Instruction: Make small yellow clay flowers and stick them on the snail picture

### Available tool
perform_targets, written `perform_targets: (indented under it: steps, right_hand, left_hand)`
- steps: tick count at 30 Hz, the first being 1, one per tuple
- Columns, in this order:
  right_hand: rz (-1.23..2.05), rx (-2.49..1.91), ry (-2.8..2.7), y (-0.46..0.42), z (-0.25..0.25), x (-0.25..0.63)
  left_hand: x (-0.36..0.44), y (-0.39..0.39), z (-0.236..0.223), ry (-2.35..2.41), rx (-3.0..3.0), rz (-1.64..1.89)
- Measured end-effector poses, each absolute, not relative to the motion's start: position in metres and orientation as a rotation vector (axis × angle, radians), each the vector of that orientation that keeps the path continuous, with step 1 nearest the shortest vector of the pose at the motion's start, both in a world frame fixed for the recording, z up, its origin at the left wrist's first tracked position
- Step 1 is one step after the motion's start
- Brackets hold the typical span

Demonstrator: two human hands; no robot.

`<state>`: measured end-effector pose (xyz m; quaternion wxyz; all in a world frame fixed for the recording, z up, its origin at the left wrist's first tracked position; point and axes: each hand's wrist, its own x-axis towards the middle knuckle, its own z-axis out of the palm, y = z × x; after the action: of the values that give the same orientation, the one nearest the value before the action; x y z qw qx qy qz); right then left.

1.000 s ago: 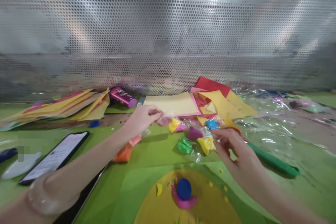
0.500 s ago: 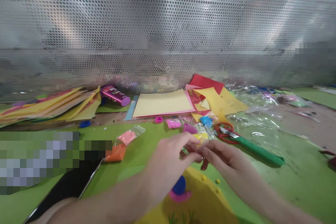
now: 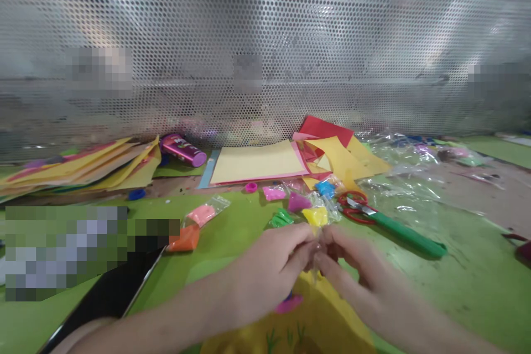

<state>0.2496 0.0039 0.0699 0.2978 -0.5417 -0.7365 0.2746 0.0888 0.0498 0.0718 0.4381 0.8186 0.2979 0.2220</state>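
Note:
My left hand (image 3: pixel 276 265) and my right hand (image 3: pixel 360 265) meet over the mat, their fingers pinched together on clear plastic. It appears to be the near end of a small clear bag of yellow clay (image 3: pixel 316 215), though the fingers hide part of it. A strip of the plastic sticks out below the fingertips. Under the hands lies a yellow sheet (image 3: pixel 327 315) with green grass-like marks and a pink piece (image 3: pixel 289 304); my left hand covers most of a blue piece there. Just beyond my left fingers is a bag of green clay (image 3: pixel 281 218).
Red-handled scissors (image 3: pixel 352 207) with a green sheath (image 3: pixel 412 236) lie right. Purple (image 3: pixel 298 202), pink (image 3: pixel 274 193) and blue (image 3: pixel 326 188) clay bags sit ahead. Left are orange clay (image 3: pixel 185 239) and a black device (image 3: pixel 112 287). Paper stacks (image 3: pixel 257 163) lie before a perforated metal panel (image 3: pixel 265 38).
Both hands have drawn slightly nearer to me and their fingers have closed tighter together. The green clay bag now shows beyond them, and the blue piece on the yellow sheet is mostly covered.

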Motion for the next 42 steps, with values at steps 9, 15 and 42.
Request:
perform_targets:
  steps: [9, 15, 42]
  right_hand:
    - [0.858, -1.350, -1.946, 0.004, 0.072, 0.259]
    - [0.519, -1.346, -1.972, 0.005, 0.073, 0.261]
    - [0.707, -1.299, -2.019, 0.021, 0.070, 0.267]
  left_hand:
    - [0.086, 0.046, 0.078, 0.833, 2.077, 0.534]
    - [0.083, 0.045, 0.078, 0.881, 2.457, 0.764]
    - [0.077, 0.070, 0.070, 0.785, 1.890, 0.484]
